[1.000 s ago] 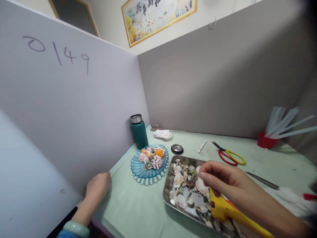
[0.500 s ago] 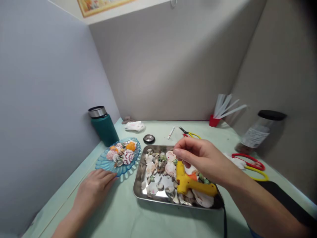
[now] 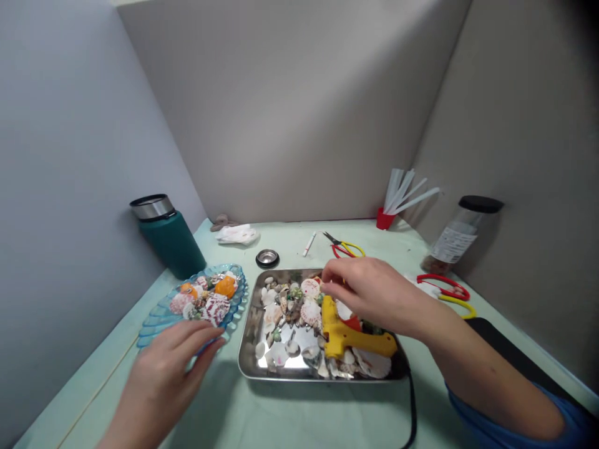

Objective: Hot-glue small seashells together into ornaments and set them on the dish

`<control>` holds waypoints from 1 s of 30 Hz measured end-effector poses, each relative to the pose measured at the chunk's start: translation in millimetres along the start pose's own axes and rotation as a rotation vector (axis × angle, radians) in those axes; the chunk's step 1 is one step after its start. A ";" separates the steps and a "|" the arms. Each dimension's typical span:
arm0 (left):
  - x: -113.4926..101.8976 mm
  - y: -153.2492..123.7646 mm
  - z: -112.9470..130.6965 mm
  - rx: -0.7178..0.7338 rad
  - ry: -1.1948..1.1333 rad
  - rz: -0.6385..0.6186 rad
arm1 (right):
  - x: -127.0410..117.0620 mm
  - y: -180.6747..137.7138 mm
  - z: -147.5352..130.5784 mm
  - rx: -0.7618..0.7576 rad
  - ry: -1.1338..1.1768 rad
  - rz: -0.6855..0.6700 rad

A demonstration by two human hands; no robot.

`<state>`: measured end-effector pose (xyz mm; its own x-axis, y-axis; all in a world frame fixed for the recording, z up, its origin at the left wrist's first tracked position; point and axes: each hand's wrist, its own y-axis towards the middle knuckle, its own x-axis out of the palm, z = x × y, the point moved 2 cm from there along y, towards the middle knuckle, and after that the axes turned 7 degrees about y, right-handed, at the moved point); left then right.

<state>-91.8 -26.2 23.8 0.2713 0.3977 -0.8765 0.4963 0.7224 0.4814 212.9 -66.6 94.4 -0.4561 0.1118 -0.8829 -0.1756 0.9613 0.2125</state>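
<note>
My left hand (image 3: 161,371) hovers at the near edge of a blue scalloped glass plate (image 3: 154,324). Its fingers stretch forward with a gap to the thumb, and nothing shows in them. On the plate lie a striped shell (image 3: 216,308), an orange shell (image 3: 226,286) and several smaller ones. My right hand (image 3: 369,290) is above the right part of a metal tray (image 3: 322,380), fingers curled and tips close to the thumb; anything between them is hidden. Below it, a yellow glue gun (image 3: 346,340) rests over several shells (image 3: 310,312) in the tray.
A green bottle (image 3: 171,243) stands behind the plate, its lid (image 3: 267,257) near the tray. Further back are a white marker (image 3: 309,244), small pliers (image 3: 346,247) and a red cup (image 3: 385,219) of glue sticks. Scissors (image 3: 444,290) and a clear jar (image 3: 453,240) are at the right.
My left hand has come off the plate's rim and lifted slightly toward me, its thumb now apart. My right hand stays over the tray, turned more palm down. The view has shifted right.
</note>
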 end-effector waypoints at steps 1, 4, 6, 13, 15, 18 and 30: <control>1.3 14.2 18.2 0.073 -0.037 -0.056 | 2.8 -0.9 1.0 0.013 -0.086 -0.034; 13.4 55.2 62.6 0.206 -0.009 -0.298 | 10.9 -11.1 4.5 0.067 -0.252 -0.111; 25.9 77.5 79.7 0.239 0.022 -0.364 | 15.6 -23.8 7.2 0.105 -0.278 -0.127; 71.5 103.0 90.3 0.265 -0.058 -0.426 | 45.3 -63.7 15.0 0.130 -0.227 -0.164; 75.3 100.3 88.4 0.237 -0.099 -0.426 | 51.5 -66.0 16.4 0.156 -0.223 -0.137; 73.2 95.2 83.6 0.179 -0.192 -0.407 | 54.9 -64.7 18.1 0.150 -0.217 -0.121; 53.9 87.4 70.8 -0.151 -0.938 -0.373 | 34.8 -45.6 14.0 0.115 -0.066 0.019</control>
<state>24.6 18.3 18.5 0.6894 -0.4235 -0.5877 0.5899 0.7991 0.1162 217.3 -103.0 48.1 -0.3993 0.1427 -0.9056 -0.0645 0.9810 0.1830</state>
